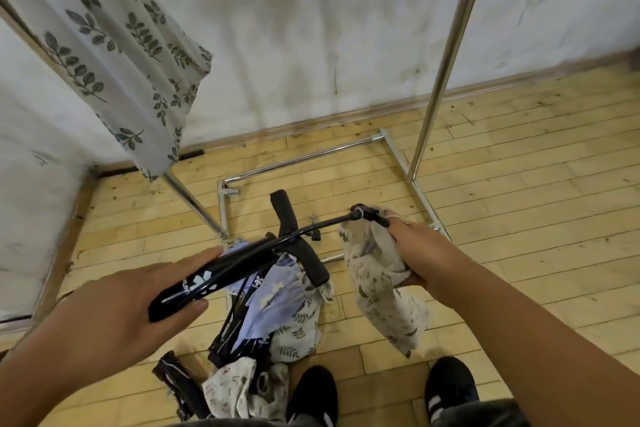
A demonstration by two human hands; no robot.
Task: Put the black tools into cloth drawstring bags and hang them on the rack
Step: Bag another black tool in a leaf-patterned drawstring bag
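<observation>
- Two hands are working at once: we are clamping our left hand round the fat barrel end of a black tool, thumb under, fingers laid along the top.
- Our right hand is bunching the mouth of a pale cloth drawstring bag; the fingers are closed on the fabric, and the tool's thin far tip is sitting right at that mouth, touching or nearly so.
- We are judging the tool rigid along the barrel but slim and possibly whippy toward the thin rod end; the glossy finish looks slippery, so the thick printed section is where we are keeping our hold.
- We are reading the bag as light, limp cloth that will collapse unless the opening is held apart; best taken at the rim, near the cord.
- Below us, a pile of more black tools and bags is lying on the wooden floor, just ahead of our shoes.
- One leaf-print bag is hanging on the rack at upper left; the right upright is bare.
- Weight we are guessing as modest, since one hand is carrying the tool level.
</observation>
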